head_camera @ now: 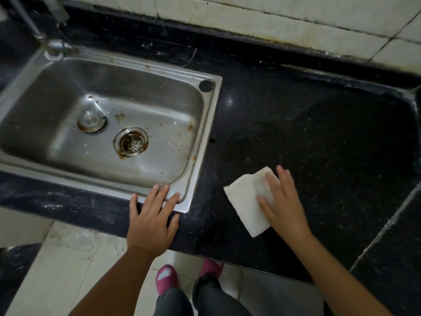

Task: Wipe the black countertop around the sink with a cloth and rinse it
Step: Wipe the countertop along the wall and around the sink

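Both hands down flat, cloth under the right one.

Right hand (pixel 281 206) lies palm-down, fingers straight and spread, pressing the folded white cloth (pixel 247 201) onto the black counter (pixel 319 137), right of the steel sink (pixel 200 156). Left hand (pixel 152 217) rests flat with fingers spread at the counter's front edge, fingertips on the sink's near right corner rim. Both forearms reach forward from below.

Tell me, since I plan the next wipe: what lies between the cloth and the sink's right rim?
Head view: only bare black countertop, speckled, separates the white cloth from the sink rim.
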`<action>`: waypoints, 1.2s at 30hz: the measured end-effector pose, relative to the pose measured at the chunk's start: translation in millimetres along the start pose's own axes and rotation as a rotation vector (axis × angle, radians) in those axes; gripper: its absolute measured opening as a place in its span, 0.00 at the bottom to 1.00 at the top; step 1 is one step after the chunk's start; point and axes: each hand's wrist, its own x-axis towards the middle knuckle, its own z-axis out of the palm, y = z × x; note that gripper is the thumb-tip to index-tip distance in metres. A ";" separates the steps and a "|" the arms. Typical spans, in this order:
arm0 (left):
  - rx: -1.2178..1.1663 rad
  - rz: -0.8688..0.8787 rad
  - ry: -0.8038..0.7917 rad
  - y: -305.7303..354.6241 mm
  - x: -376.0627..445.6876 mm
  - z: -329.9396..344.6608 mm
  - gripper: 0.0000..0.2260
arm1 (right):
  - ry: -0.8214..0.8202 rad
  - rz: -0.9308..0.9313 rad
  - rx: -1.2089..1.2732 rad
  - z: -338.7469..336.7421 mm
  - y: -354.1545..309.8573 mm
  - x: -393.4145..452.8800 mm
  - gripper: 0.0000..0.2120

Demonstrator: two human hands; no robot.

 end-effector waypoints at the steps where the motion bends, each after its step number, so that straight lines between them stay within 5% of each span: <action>1: -0.002 -0.003 -0.002 0.1 0.0 -0.4 0.23 | 0.019 0.082 -0.016 -6.6 0.9 -1.3 0.24; 7: -0.001 -0.023 -0.039 1.7 0.5 -2.4 0.23 | 0.102 0.181 -0.168 -2.7 -5.4 -5.9 0.07; 12: -0.013 -0.029 -0.075 0.9 0.0 -4.3 0.24 | 0.137 0.165 -0.196 1.9 -6.6 -8.6 0.16; 17: -0.018 -0.031 -0.079 1.6 0.8 -4.8 0.24 | 0.344 -0.028 -0.215 2.8 -6.9 -5.7 0.11; 19: -0.017 -0.030 -0.074 2.1 0.5 -4.7 0.23 | 0.492 -0.105 -0.186 -3.8 -3.2 -5.2 0.01; 22: -0.021 -0.030 -0.071 1.9 0.1 -4.7 0.23 | 0.577 -0.048 -0.152 -16.9 5.3 -2.5 0.14; 26: -0.022 -0.034 -0.060 1.7 0.9 -4.1 0.23 | 0.392 0.103 -0.167 -11.8 14.6 4.4 0.07; 29: -0.014 -0.025 -0.034 1.6 0.2 -3.2 0.20 | 0.294 0.182 -0.145 -3.6 13.7 1.1 0.11; 32: 0.001 -0.013 0.003 1.1 -0.4 -1.6 0.19 | 0.426 -0.084 -0.140 -3.0 11.1 0.0 0.12; 36: 0.006 0.000 0.040 1.0 -0.6 0.3 0.18 | 0.278 -0.384 -0.205 1.8 20.6 17.3 0.18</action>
